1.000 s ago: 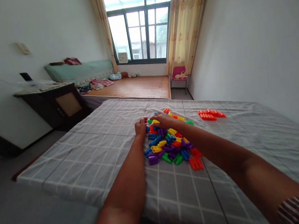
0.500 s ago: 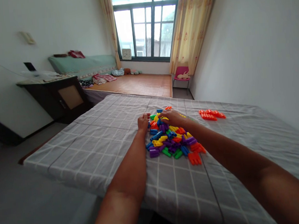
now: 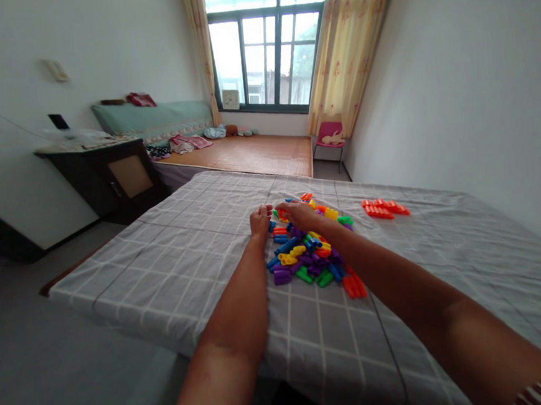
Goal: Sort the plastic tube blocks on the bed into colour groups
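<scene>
A heap of plastic building pieces [image 3: 297,250] in blue, yellow, purple, green and orange lies on a checked cloth. My left hand [image 3: 261,220] is at the heap's far left edge, its fingers curled; whatever may be in them is hidden. Over the back of the heap is my right hand [image 3: 298,214], with bent fingers pointing left towards the left hand. A green piece [image 3: 276,214] shows between the two hands, right at the right fingertips. I cannot tell which hand grips it. The right forearm covers part of the heap's right side.
Several orange pieces [image 3: 384,208] lie joined in a flat group on the right of the cloth-covered table [image 3: 172,260]. Beyond the table are a low bed [image 3: 266,153], a pink chair [image 3: 331,134] and a window. A dark cabinet [image 3: 109,174] stands on the left.
My right hand has moved a little left, closer to my left hand, uncovering yellow and green pieces at the back right. The left hand has stayed nearly in place.
</scene>
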Demonstrator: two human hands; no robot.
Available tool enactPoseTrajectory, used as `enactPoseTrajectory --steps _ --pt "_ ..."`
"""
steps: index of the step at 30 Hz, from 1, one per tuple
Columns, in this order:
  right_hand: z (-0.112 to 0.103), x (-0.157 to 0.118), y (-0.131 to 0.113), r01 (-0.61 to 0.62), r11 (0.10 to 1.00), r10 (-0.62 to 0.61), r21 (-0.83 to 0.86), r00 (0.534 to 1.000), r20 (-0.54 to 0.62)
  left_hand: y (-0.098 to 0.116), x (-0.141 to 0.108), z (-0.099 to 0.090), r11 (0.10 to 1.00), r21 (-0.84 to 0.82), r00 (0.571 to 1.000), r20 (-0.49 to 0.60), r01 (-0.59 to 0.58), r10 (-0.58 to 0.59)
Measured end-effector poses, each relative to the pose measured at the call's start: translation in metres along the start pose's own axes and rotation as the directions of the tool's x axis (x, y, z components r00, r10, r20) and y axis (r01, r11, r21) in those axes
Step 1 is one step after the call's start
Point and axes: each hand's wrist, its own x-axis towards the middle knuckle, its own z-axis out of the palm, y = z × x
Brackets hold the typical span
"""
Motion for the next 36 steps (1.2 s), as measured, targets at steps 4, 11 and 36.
enactPoseTrajectory --steps 4,11,36 --pt "-0.028 -0.040 0.043 -0.210 0.953 0.225 0.217 0.974 -0.043 0.002 -0.002 0.001 1.000 0.008 1.000 0.007 0.004 -0.004" --pt "-0.038 -0.099 0.084 -0.315 0.908 0.305 0.275 0.949 0.081 0.000 -0.002 0.003 0.998 0.060 1.000 0.012 -0.028 0.027" --pt "-0.084 -0.256 0.247 -0.725 0.604 0.797 0.332 0.546 -0.258 0.003 0.002 -0.003 0.973 0.227 0.998 0.054 -0.035 0.024"
